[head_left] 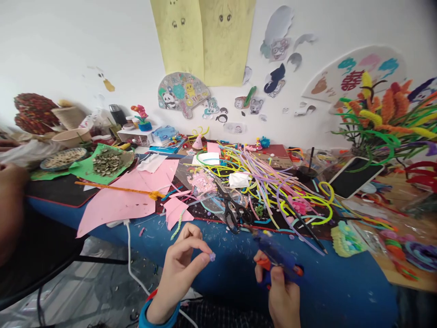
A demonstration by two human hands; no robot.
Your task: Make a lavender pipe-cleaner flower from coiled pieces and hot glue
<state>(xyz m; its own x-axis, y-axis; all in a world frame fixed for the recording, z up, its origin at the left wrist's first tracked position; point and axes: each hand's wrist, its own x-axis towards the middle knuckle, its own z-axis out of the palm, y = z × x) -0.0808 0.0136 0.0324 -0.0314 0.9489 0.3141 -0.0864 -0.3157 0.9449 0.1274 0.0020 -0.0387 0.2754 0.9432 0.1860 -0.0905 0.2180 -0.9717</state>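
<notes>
Between the thumb and forefinger of my left hand (182,264) is a small lilac craft piece (212,257); its exact shape is too small to make out. My right hand (282,291) grips a blue hot glue gun (282,259) with an orange trigger, and its nozzle points up and left. Both hands are in front of the table's near edge, apart from each other. Black-handled scissors (234,214) lie just beyond them. A twisted pale green pipe cleaner (177,225) rests beyond my left hand, by a pink paper scrap (175,212).
Loose pastel and yellow pipe cleaners (269,177) are heaped across the table. A phone (355,176) leans at the right below fuzzy flowers (385,109). Green paper (87,166) with seeds lies left, near another person's arm (12,205). A white cable (131,255) hangs down.
</notes>
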